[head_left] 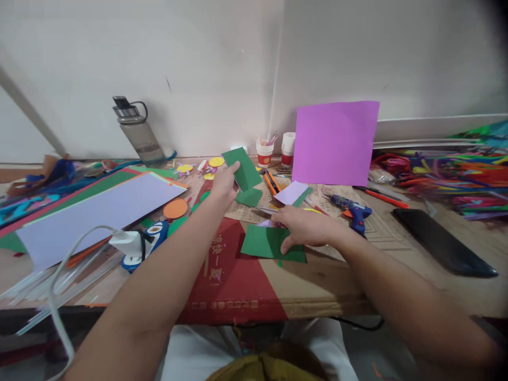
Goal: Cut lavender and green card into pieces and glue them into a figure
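A person sorts cut green paper. The left hand (225,182) pinches 1 green paper strip (242,168) raised above the tabletop (317,286). The right hand (304,227), fingers spread flat, presses 1 green sheet (266,244) lying nearer. Next likely calls for aligning both pieces. 2 cups (277,151) stand far behind.

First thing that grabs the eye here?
The big purple sheet propped upright against the back wall, right of centre. Next, the left hand holding a green paper piece up mid-table, while the right hand presses on a green sheet lying flat on the cardboard. Bright pipe cleaners are heaped far right.
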`<state>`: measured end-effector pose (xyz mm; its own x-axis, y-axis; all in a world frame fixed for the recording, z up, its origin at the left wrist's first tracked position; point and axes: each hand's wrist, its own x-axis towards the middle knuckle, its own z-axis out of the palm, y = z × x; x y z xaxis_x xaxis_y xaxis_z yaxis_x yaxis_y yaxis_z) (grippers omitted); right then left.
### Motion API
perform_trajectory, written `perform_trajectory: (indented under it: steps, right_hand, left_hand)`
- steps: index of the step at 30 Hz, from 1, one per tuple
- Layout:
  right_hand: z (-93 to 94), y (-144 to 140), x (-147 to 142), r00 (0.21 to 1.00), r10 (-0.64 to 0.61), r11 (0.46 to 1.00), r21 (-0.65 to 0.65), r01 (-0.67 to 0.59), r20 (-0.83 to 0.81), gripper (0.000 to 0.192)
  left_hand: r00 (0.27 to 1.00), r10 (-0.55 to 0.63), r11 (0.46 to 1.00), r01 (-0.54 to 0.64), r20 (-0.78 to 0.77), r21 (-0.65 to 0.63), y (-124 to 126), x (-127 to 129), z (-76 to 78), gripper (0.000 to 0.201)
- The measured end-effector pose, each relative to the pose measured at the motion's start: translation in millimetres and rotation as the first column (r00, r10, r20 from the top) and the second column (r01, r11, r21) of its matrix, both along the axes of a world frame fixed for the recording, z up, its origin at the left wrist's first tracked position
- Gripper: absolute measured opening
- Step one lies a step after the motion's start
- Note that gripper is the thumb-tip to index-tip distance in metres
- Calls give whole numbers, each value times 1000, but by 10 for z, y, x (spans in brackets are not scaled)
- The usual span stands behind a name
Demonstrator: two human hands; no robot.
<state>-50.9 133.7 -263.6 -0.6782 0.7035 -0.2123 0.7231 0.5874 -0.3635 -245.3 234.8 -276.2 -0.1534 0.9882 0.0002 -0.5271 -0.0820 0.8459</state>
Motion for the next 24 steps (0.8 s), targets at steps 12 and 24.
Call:
perform_trajectory:
  steps: [12,24]
  right_hand:
    - [-134,475,248,9,-599,738,-547,396,-801,19]
    - [-346,517,154,37,-506,767,-430,477,-862,24]
  left_hand:
    - [969,-248,968,248,9,35,-75,88,14,8]
    - [788,-580,811,582,204,59,-295,400,-33,37]
